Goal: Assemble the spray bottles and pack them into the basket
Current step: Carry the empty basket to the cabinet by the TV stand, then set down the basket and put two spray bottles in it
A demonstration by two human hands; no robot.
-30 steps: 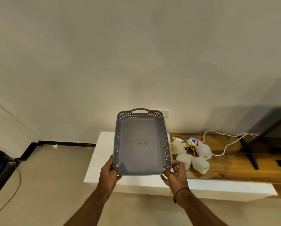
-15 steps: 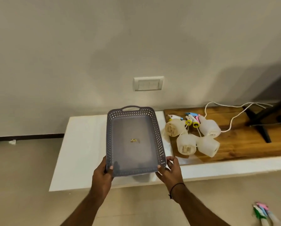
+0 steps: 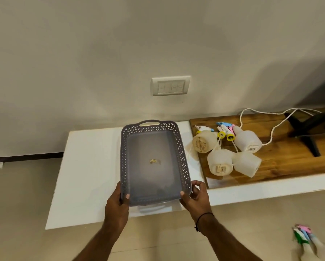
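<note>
I hold a grey perforated basket (image 3: 182, 159) by its near corners, just above the white bench (image 3: 90, 166). My left hand (image 3: 118, 206) grips the near left corner and my right hand (image 3: 195, 200) the near right corner. Only a small sticker lies on the basket's floor. To its right, several translucent white spray bottles (image 3: 222, 162) lie on their sides on a wooden board (image 3: 289, 159), with loose trigger heads (image 3: 224, 129) in blue, pink and yellow behind them.
More spray bottles with coloured heads (image 3: 305, 240) lie on the floor at the lower right. A white cable (image 3: 271, 136) and a black stand (image 3: 308, 132) occupy the board's far right. A switch plate (image 3: 170, 86) is on the wall.
The basket has come down and closer to the bench, and my view has tilted down and moved nearer. Both hands keep their hold on the near corners.
</note>
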